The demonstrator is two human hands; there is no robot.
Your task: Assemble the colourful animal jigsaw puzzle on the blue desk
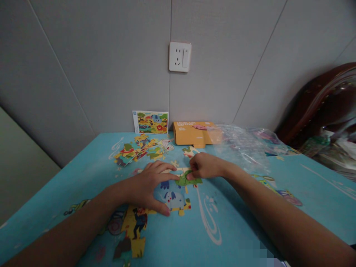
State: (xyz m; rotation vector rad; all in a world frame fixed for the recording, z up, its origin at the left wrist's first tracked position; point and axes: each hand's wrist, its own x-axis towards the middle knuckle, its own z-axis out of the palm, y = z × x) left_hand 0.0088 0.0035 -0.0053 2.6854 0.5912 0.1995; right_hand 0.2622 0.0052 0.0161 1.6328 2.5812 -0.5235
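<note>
A partly joined jigsaw puzzle [174,200] lies flat on the blue tablecloth, with a blue elephant on its middle pieces. My left hand [148,185] rests over its left side, fingers spread and thumb apart, covering some of the pieces. At the puzzle's upper right, my right hand [204,165] is curled closed, its thumb tip on a green puzzle piece [197,181]. That piece lies against the neighbouring green one. Joined pieces showing a figure in dark blue [139,221] run down toward me, partly beneath my left arm.
Loose puzzle pieces [139,150] are heaped at the back left. Behind them a picture card [151,122] leans on the wall, beside an orange puzzle box [187,134]. Clear plastic wrapping [239,146] spreads to its right. A brown leather chair [319,96] stands at the right.
</note>
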